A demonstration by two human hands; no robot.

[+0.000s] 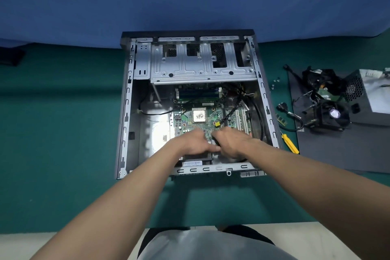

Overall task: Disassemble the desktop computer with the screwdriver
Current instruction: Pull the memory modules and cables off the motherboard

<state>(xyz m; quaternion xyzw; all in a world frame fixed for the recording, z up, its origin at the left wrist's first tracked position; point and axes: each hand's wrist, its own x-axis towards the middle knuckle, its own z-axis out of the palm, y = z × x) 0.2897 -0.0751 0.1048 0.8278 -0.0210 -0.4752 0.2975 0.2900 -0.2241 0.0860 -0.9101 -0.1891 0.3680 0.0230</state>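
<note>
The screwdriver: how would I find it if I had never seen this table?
Start at the open computer case in the middle of the green mat. Just outside its right wall, toward the person, lies the screwdriver. Its bright yellow handle sets it apart from the black cables, fan and grey power supply farther right.

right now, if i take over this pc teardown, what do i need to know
Left hand and right hand: both inside the case, at the near edge of the motherboard. Their grip is unclear.
Screwdriver: lying on the table, right of the case.
Done: case open; fan, power supply and screws set out to the right.
Left: motherboard, cables, drive cage.
</note>
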